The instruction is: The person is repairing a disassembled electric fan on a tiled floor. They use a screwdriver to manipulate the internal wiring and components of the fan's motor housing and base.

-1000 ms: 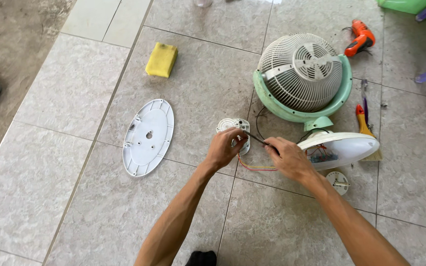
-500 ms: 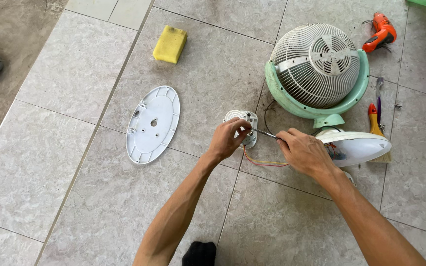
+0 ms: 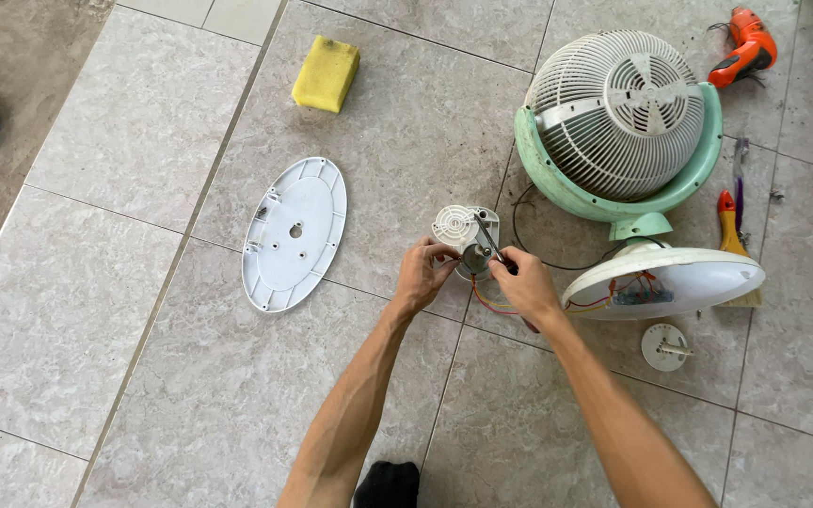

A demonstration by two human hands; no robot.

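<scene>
Both bare forearms reach up from the bottom edge of the view and converge toward the middle, forming a narrow V. The left hand (image 3: 421, 277) is bent at the wrist, its fingers curled inward and its fingertips pinched together in a closed grip. The right hand (image 3: 524, 287) lies just beside it, knuckles turned up, its thumb and forefinger pressed together in a tight grip. The fingertips of the two hands nearly meet. Both elbows lie out of view.
</scene>
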